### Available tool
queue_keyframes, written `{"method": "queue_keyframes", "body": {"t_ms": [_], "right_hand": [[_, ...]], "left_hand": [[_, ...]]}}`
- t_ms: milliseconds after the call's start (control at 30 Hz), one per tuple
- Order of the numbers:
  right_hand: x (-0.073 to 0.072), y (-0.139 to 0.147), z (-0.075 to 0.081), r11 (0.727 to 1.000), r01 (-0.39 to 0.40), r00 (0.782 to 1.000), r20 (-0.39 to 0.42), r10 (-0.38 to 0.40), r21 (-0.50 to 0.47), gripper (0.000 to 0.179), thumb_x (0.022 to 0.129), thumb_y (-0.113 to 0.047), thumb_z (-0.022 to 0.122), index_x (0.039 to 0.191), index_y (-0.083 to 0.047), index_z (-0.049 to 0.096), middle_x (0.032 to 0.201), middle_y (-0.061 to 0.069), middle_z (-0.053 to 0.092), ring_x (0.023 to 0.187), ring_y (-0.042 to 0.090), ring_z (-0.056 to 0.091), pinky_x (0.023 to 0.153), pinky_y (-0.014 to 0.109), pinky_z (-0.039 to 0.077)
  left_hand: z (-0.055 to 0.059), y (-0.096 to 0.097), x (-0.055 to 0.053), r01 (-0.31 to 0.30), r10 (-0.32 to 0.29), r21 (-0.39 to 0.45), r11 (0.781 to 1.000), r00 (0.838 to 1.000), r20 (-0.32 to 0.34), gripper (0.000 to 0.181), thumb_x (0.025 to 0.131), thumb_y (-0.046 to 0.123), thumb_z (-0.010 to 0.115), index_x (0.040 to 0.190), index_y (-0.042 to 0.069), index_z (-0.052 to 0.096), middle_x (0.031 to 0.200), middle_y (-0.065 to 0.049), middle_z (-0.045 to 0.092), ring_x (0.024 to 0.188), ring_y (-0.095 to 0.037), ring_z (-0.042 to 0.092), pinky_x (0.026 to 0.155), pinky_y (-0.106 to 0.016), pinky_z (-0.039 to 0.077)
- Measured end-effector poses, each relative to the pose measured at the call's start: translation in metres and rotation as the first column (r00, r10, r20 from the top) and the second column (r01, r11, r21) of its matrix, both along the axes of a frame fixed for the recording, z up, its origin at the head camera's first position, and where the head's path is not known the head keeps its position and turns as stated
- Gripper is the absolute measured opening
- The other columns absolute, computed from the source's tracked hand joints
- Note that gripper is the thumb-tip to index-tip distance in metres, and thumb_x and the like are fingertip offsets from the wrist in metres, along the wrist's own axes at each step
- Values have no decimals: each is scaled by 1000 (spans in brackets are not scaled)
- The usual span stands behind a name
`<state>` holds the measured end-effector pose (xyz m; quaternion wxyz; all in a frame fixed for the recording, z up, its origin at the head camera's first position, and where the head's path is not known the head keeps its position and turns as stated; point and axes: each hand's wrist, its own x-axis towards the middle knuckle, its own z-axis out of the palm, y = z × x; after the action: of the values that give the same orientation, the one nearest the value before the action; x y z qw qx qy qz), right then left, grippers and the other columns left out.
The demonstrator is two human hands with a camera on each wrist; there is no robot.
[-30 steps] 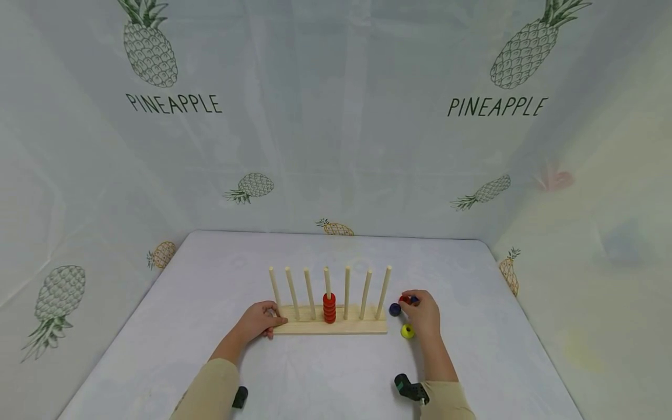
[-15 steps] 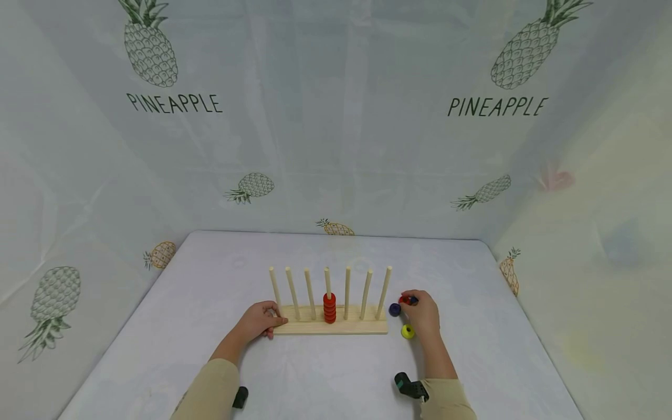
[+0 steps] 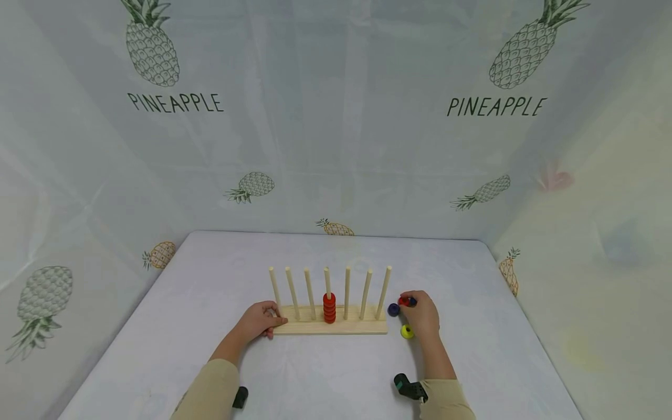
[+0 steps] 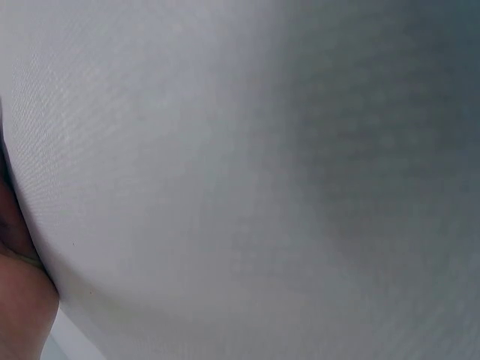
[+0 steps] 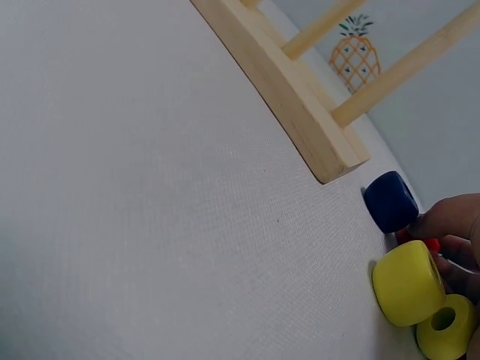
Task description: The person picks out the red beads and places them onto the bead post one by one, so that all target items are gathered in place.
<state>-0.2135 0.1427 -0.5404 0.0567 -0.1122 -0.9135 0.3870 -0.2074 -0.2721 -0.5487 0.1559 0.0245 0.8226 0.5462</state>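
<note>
A wooden peg rack [image 3: 336,328] with several upright pegs stands on the table, and a stack of red beads [image 3: 329,308] sits on its middle peg. My left hand [image 3: 258,321] grips the rack's left end, thumb on top of the base. To the right of the rack, my right hand [image 3: 424,314] pinches a red bead [image 3: 403,301] at table height. Dark blue beads [image 3: 394,310] lie close by its fingertips, and a yellow bead [image 3: 406,331] rests nearer me. In the right wrist view, a second yellow bead [image 5: 445,330] shows beside the larger-looking one [image 5: 406,283].
The white-covered table [image 3: 325,379] has its far edge against a pineapple-print curtain [image 3: 315,146], which also hangs at both sides. A dark wrist camera [image 3: 409,387] sits by the right sleeve. The left wrist view shows mostly pale cloth [image 4: 165,187].
The right hand has shifted very slightly left with the red bead at its fingertips. My left hand and the rack have stayed put.
</note>
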Motion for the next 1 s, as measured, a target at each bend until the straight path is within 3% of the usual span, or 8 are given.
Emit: {"method": "queue_keyframes", "body": {"t_ms": [567, 1000], "right_hand": [[1, 0, 1, 1000, 8, 1000, 10, -8, 2, 29, 84, -8, 72, 113, -4, 69, 123, 21, 59, 117, 40, 52, 97, 56, 40], [6, 3, 6, 997, -20, 996, -87, 14, -73, 29, 87, -10, 72, 114, -3, 68, 121, 18, 59, 118, 37, 52, 99, 54, 40]], "left_hand": [[1, -1, -1, 12, -12, -10, 1000, 1000, -6, 25, 84, 22, 79, 87, 5, 61, 51, -4, 54, 41, -14, 54, 42, -23, 40], [-2, -1, -1, 3, -3, -36, 999, 1000, -9, 25, 84, 22, 79, 88, 5, 61, 51, -3, 53, 42, -14, 55, 43, -24, 42]]}}
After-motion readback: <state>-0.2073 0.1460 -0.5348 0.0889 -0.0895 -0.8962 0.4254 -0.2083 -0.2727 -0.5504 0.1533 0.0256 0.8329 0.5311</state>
